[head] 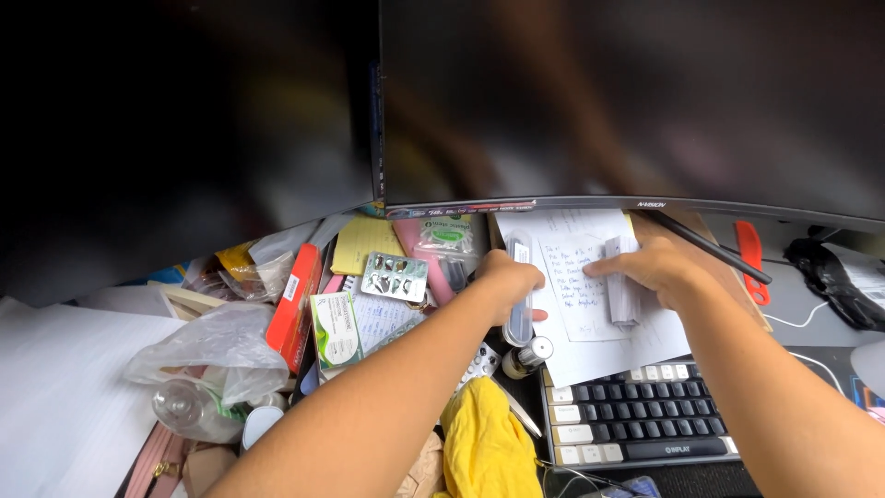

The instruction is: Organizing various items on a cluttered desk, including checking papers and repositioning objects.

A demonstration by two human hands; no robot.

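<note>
My left hand (505, 275) grips a long clear plastic case (518, 314) standing upright on the desk. Beside it, my right hand (656, 269) holds a folded white paper strip (623, 293) pressed against handwritten white sheets (576, 286). Both hands reach forward under a large dark monitor (627, 101). A small silver-capped bottle (527, 357) lies just below the case.
A black keyboard (636, 420) sits under my right forearm. A yellow cloth (484, 443) lies near the front. To the left are blister packs (395, 276), a yellow notepad (367, 243), a red box (295, 304), a plastic bag (217, 346). A black pen (710, 246) and red tool (751, 261) lie right.
</note>
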